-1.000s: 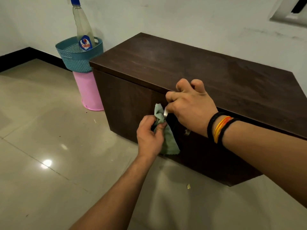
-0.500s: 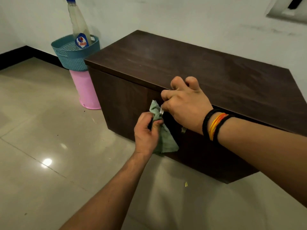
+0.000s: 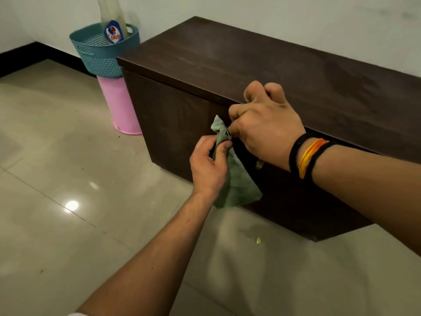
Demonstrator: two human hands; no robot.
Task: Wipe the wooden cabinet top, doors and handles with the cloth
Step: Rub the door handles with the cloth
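A low dark wooden cabinet (image 3: 284,65) stands against the white wall, its doors facing me. My left hand (image 3: 208,166) pinches a green cloth (image 3: 237,185) against the front of a door, at a metal handle. The cloth hangs down below my fist, with a small tip sticking up above it. My right hand (image 3: 265,124) is curled over the top front edge of the cabinet, fingers pinched at the upper end of the same handle (image 3: 228,134). The lower end of a handle (image 3: 259,164) shows under my right wrist. Most of the handle is hidden.
A teal basket (image 3: 100,55) holding a spray bottle (image 3: 113,21) sits on a pink bin (image 3: 120,106) at the cabinet's left end. Glossy beige floor tiles (image 3: 68,179) spread to the left and front. A small scrap (image 3: 258,240) lies on the floor near the cabinet base.
Both hands stay at the handle; the left hand with the cloth has shifted only slightly along it. The view has moved a little.
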